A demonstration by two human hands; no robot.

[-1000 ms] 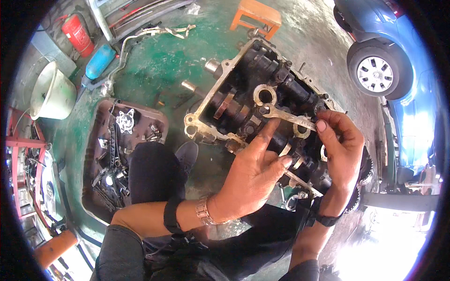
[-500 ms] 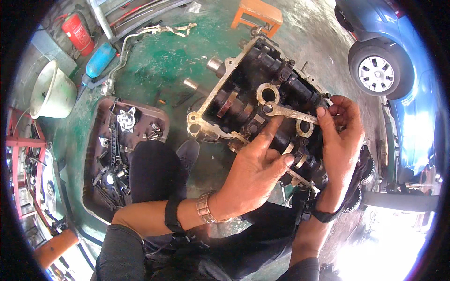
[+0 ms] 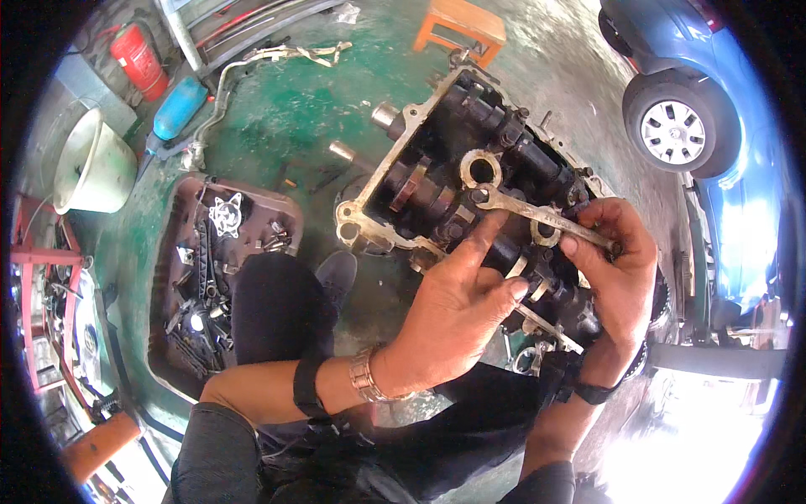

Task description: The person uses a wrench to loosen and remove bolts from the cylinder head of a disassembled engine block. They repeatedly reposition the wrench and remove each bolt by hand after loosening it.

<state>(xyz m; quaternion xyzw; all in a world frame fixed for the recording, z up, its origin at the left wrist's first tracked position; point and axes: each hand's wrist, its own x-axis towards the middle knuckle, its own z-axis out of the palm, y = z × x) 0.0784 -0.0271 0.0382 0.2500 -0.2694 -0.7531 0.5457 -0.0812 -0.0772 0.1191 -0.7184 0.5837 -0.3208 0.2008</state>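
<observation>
A grimy cylinder head with dark camshafts stands in front of me. A metal wrench lies across it, its open-jawed end at a bolt head beside a round ring-shaped opening. My right hand is closed around the wrench's other end, thumb on the near side. My left hand, with a wristwatch, rests over the near side of the head. Its index finger is stretched toward the bolt, just below the wrench jaw, and the thumb stands apart. What its curled fingers touch is hidden.
A brown tray of loose engine parts sits on the green floor at left, beside my knee. Behind it are a pale bucket, a blue bottle-shaped object and a fire extinguisher. An orange stool and a blue car stand farther off.
My right hand has swung the wrench's held end toward me and slightly right, while the jaw stays at the bolt. The left hand has barely moved.
</observation>
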